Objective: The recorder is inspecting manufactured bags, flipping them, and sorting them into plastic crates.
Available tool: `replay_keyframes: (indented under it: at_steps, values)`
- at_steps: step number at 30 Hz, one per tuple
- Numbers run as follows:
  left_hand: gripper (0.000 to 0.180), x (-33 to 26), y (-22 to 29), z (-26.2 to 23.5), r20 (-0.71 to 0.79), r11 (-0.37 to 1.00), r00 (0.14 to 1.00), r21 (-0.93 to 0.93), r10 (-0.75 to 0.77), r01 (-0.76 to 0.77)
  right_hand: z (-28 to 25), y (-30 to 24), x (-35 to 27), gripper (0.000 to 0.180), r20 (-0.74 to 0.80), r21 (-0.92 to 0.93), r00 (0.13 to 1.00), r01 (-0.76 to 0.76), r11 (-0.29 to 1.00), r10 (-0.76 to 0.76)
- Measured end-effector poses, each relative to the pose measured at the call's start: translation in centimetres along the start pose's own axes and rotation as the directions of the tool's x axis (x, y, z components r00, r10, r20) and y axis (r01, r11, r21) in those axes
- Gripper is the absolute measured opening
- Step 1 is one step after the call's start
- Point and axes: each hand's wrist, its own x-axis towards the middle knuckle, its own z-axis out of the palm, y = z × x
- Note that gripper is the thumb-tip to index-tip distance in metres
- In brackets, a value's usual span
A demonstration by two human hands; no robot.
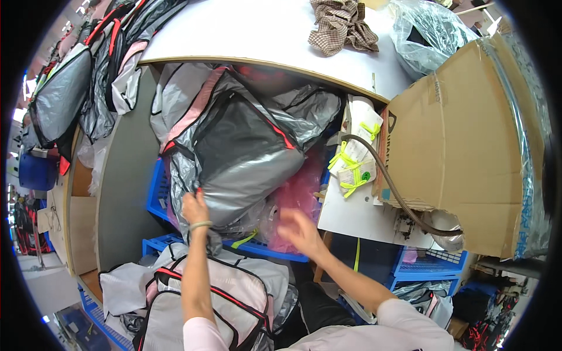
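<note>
My left hand is pinching the lower left edge of the grey bag, the one w/ red and black trim, wrapped in shiny plastic. The bag sits on top of a pile in the blue crate, under the edge of the white table. It lies up and to the right of my left hand, its long side tilted from low left to high right. My right hand is spread open, blurry, not holding anything, just below the bag's right corner, in front of the pink plastic. So left hand's on the bag, right hand's near but apart. Another bag lies below, by my arms. A big cardboard box is off to the right.
</note>
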Motion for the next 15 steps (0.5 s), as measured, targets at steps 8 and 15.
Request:
replay_keyframes:
  at_steps: [8,15]
  values:
    - [0.037,8.1,-1.0,-18.9,-0.282,0.996,0.955,0.041,0.088,-0.079,0.0,-5.7,12.3,0.069,-0.283,-0.427,0.82,0.356,0.831,-0.497]
    - [0.038,4.4,10.9,-48.3,-0.326,0.881,0.82,0.204,0.471,-0.426,2.2,-16.1,-5.4,0.052,-0.318,0.244,0.925,0.293,0.925,-0.209]
